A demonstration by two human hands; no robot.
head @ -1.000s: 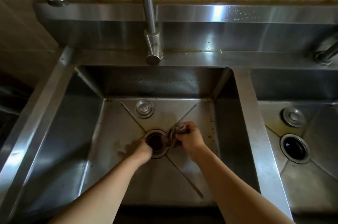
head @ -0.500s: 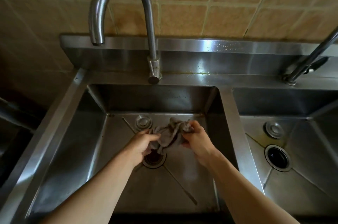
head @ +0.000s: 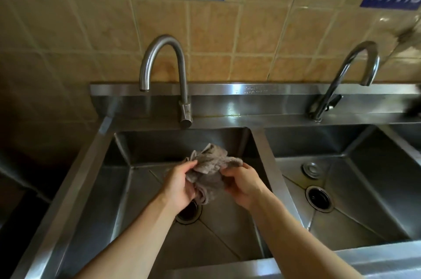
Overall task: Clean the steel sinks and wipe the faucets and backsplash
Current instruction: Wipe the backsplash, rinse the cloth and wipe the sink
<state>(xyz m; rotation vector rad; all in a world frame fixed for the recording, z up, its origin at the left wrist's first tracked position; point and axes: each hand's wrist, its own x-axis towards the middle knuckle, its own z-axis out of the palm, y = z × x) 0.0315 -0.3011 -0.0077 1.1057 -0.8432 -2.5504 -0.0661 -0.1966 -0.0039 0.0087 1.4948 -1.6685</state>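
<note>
**Cloth regathered above the left basin, between wiping passes**

Both hands are raised over the left stainless-steel sink basin, close together and joined by the crumpled grey-brown cleaning cloth that each of them grips. The left hand pinches the cloth's left edge between thumb and curled fingers, and a fold hangs below its palm. The right hand pinches the right edge with thumb and fingertips. The cloth is held in the air, clear of the basin floor, roughly above the round dark drain opening, which the left wrist partly hides.

The step in hand appears to be refolding or bunching the cloth into a usable pad (no wiping contact is being made). The basin floor shows dull streaks, so whether it is finished cannot be judged with confidence.

The next move likely calls for settling the cloth into one hand, then carrying it to a surface still to be wiped: the curved steel gooseneck faucet behind the left basin, the steel backsplash strip, or the right steel sink basin with its own slanted gooseneck faucet. Faucet necks will need the cloth wrapped around them, not pressed flat.
</note>
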